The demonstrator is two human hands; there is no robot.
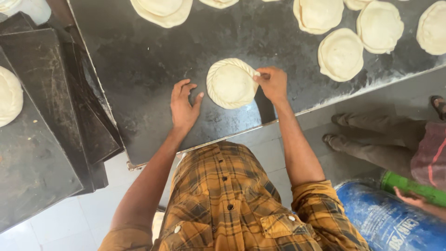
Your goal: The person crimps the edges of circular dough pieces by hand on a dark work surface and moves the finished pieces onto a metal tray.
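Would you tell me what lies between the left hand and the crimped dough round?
Only bare dark tabletop in the head view; the left hand rests flat just beside the crimped dough round.

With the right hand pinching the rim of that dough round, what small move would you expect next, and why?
Probably the left hand, resting flat beside the dough round, turns it slightly so the right hand can pinch the next stretch. The twisted edge runs along the left side and top up to the right hand's fingertips; the lower right rim looks smooth.

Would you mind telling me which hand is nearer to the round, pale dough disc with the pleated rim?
Right. The right hand pinches the round, pale dough disc at its edge; the left hand lies flat just beside it.
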